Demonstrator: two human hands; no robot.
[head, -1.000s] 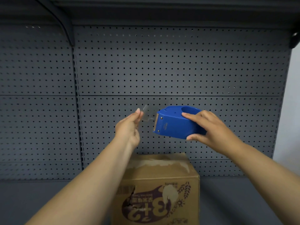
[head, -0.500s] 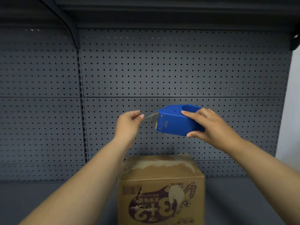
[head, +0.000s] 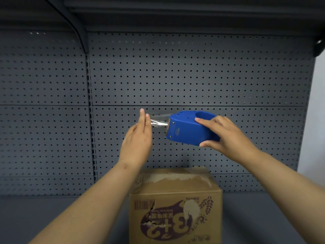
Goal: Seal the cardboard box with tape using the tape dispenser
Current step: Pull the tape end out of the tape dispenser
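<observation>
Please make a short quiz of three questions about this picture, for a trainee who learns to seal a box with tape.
1. True or false: the blue tape dispenser rests on top of the cardboard box.
2. Which hand grips the dispenser? A) left hand B) right hand C) both hands
3. Fill in: the clear tape stretches from the dispenser's front end to the fingers of the ______ hand.

Key
1. False. It is held in the air above the box, in front of the pegboard wall.
2. B. The right hand wraps its rear part.
3. Left. The left hand touches the tape's free end; how it grips it is hidden.
</observation>
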